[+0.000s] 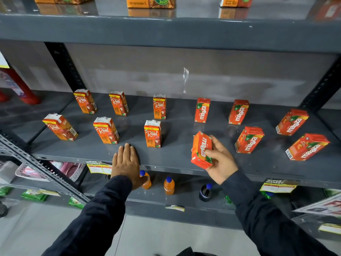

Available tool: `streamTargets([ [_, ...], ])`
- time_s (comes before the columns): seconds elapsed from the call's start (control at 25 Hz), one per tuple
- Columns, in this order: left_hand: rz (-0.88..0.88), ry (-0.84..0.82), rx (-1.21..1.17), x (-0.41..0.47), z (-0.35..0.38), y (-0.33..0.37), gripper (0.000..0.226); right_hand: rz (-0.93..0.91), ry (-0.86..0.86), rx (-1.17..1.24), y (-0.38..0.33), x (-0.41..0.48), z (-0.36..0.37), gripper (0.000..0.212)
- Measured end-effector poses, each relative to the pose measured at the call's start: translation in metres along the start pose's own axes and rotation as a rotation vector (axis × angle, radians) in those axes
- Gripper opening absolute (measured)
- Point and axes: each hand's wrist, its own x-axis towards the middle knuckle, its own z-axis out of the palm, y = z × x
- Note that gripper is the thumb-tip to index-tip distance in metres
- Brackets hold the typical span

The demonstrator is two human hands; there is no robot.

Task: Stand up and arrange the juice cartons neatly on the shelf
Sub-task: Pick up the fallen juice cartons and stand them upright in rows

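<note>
On the grey metal shelf (177, 156) several orange "Real" juice cartons (152, 133) stand upright in two rows on the left half. Several red "Maaza" cartons (202, 110) stand on the right half, also in two rows. My right hand (221, 161) grips one Maaza carton (200, 150), tilted and upside down, just above the shelf's front edge. My left hand (126, 161) lies flat, palm down, on the shelf's front edge between two Real cartons, holding nothing.
The shelf above (166, 30) carries larger orange cartons. Below, two orange drink bottles (169, 185) and a dark bottle (205, 192) stand on the lower shelf. Price tags (98, 167) hang on the front lip. A slotted upright (36, 163) crosses at left.
</note>
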Motion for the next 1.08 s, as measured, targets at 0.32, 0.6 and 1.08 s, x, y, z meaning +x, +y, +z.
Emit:
streamTargets([
  [0.32,0.001,-0.012,0.013,0.001,-0.001,0.001,0.121,0.004,0.015,-0.077,-0.004,-0.009,0.002,0.14],
  [0.6,0.002,-0.02,0.005,0.002,-0.001,0.0,0.121,0.169,0.131,-0.331,-0.008,-0.01,0.003,0.08],
  [1.08,0.004,-0.011,0.003,0.002,0.0,0.0,0.124,-0.072,0.226,-0.703,-0.013,0.042,-0.003,0.046],
])
